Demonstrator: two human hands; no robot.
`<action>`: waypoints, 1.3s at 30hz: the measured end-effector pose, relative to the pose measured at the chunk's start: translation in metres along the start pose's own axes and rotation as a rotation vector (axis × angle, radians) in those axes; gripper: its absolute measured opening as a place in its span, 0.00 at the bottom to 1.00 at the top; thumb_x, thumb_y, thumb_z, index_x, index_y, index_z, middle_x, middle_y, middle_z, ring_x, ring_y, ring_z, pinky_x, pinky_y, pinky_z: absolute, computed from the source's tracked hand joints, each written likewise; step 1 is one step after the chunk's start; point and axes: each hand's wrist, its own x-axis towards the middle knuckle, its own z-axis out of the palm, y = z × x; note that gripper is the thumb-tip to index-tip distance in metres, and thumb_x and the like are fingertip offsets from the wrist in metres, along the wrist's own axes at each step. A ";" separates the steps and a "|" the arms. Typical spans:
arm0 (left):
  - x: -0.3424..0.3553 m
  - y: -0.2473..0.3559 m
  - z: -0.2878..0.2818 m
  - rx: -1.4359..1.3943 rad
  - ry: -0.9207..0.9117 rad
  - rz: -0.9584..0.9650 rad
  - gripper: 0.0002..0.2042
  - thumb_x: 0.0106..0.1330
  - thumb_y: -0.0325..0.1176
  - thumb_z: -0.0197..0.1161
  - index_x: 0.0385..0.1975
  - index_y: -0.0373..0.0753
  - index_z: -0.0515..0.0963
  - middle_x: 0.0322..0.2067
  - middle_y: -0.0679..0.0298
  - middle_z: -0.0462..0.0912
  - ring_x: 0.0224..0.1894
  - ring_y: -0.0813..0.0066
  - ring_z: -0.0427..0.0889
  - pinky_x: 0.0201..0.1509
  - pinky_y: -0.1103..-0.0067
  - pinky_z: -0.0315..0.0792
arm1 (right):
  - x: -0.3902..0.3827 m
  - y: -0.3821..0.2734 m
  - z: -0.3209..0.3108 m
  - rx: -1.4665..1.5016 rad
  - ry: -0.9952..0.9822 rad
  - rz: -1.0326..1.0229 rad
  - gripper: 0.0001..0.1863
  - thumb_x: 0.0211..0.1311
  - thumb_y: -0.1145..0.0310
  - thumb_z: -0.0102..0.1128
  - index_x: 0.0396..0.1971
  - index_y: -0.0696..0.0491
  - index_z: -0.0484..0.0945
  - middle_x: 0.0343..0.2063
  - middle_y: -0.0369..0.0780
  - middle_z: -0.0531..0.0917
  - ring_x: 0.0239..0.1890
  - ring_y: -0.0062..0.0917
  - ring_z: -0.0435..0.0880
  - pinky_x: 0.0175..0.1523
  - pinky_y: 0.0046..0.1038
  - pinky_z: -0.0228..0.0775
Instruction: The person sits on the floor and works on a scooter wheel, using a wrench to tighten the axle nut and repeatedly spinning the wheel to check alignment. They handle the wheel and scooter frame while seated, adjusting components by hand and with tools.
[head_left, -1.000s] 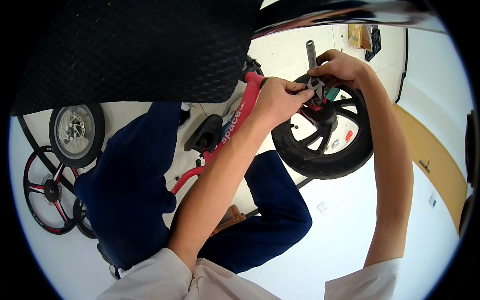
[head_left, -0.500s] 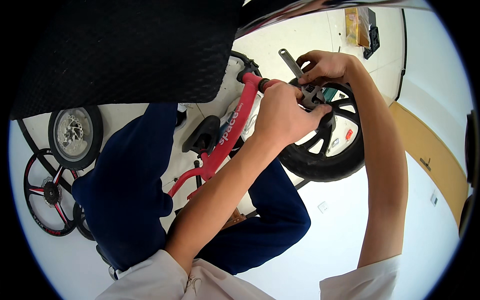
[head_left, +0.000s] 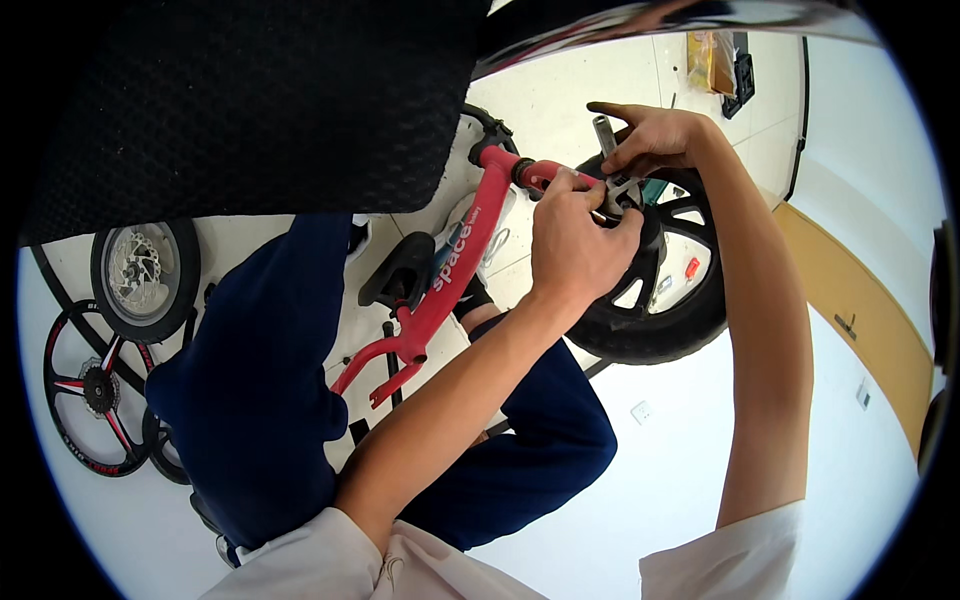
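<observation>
An adjustable wrench stands at the hub of a black-spoked wheel, where a red child's bike frame meets it. My right hand grips the wrench by its handle near the head, thumb on the metal and one finger stretched out past the handle. From the near side, my left hand pinches around the wrench's jaws, its thumb and forefinger at the hub. The fingers partly cover the jaws and whatever fastener lies between them. A black saddle sits on the frame, left of my left forearm.
Two more wheels, one with a brake disc and one with red-marked spokes, lean at the left. A large black textured surface blocks the upper left. A yellow box lies on the floor at the far right, near a wooden door.
The wrench handle has swung rightward and now looks more upright and shorter. One right-hand finger has stretched out past it. My left hand has shifted slightly right and nearer.
</observation>
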 end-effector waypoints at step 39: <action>0.004 -0.027 0.003 -0.006 -0.355 0.179 0.24 0.69 0.46 0.52 0.60 0.40 0.74 0.45 0.50 0.70 0.43 0.63 0.75 0.52 0.71 0.70 | -0.180 0.067 0.104 -0.766 1.093 -0.437 0.09 0.58 0.71 0.66 0.39 0.53 0.82 0.24 0.42 0.82 0.19 0.35 0.81 0.26 0.31 0.72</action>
